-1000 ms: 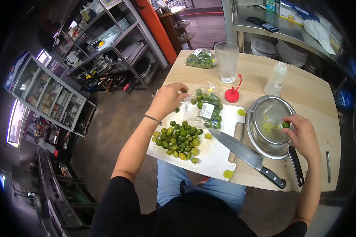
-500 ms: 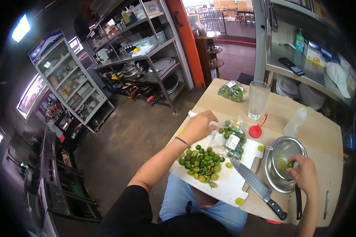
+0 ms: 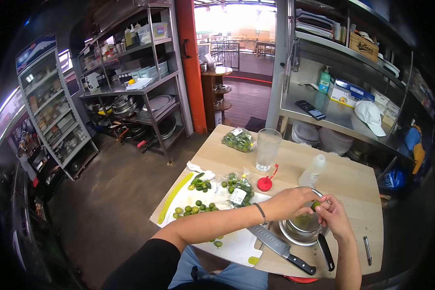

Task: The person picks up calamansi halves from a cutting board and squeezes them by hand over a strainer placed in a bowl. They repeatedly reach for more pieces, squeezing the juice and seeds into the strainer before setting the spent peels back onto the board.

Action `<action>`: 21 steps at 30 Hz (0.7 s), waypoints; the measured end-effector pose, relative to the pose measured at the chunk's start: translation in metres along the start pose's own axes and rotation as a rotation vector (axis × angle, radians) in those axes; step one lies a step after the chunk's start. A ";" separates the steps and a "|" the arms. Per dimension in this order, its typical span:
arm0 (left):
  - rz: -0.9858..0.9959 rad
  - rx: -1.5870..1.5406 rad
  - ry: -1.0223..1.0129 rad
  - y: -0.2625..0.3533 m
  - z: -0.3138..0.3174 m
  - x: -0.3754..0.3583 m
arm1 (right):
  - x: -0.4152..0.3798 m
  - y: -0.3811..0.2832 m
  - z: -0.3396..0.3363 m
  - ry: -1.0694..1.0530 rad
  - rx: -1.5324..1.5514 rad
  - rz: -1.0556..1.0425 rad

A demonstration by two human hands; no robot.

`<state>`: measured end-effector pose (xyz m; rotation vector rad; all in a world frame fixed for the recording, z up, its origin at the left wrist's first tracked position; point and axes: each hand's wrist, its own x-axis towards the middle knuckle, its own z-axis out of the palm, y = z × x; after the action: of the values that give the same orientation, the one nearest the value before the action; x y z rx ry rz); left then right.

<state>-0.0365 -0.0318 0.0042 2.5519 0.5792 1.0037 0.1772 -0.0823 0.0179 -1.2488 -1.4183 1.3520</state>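
Over the metal strainer and bowl (image 3: 295,237), my right hand (image 3: 336,217) pinches a small green citrus fruit (image 3: 316,206). My left hand (image 3: 295,203) reaches across from the left with its fingers closed beside the same fruit; whether they hold a piece of it is hidden. Under my left forearm lies a white cutting board (image 3: 237,241) with cut green citrus (image 3: 198,209) on it. A large knife (image 3: 280,245) rests across the board's right edge, its black handle on the table. The strainer's black handle (image 3: 326,252) points toward me.
Bagged green citrus (image 3: 241,189) sits at the board's back edge, another bag (image 3: 238,140) farther back. A water glass (image 3: 268,150), red cap (image 3: 265,183), clear bottle (image 3: 312,171) and pen (image 3: 368,250) stand or lie on the wooden table (image 3: 295,166).
My left hand has moved right from beside the bagged citrus to the strainer, meeting my right hand at the fruit. The camera view has turned to the right.
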 end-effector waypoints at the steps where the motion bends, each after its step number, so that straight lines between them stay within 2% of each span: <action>1: 0.039 -0.065 0.013 0.001 0.004 0.002 | 0.001 0.004 -0.005 -0.018 0.047 0.016; 5: 0.027 -0.078 -0.094 -0.004 0.019 0.006 | 0.000 0.011 -0.006 -0.032 0.103 0.080; 7: 0.014 -0.070 0.012 -0.003 0.024 0.006 | 0.002 0.017 -0.007 0.016 0.061 0.059; 10: -0.042 0.056 0.014 0.001 0.028 0.005 | -0.001 0.012 0.003 0.086 -0.006 0.041; 13: -0.032 0.026 0.041 0.005 0.029 0.006 | 0.000 0.013 -0.002 0.089 -0.016 0.046; 17: 0.009 -0.003 0.022 0.000 0.031 0.002 | -0.004 0.014 -0.005 0.080 -0.003 0.057; 21: 0.050 0.176 -0.036 -0.003 0.036 0.001 | -0.005 0.015 -0.005 0.003 -0.045 0.105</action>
<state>-0.0110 -0.0342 -0.0218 2.7453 0.6222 0.9600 0.1851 -0.0874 0.0042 -1.3701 -1.4048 1.3944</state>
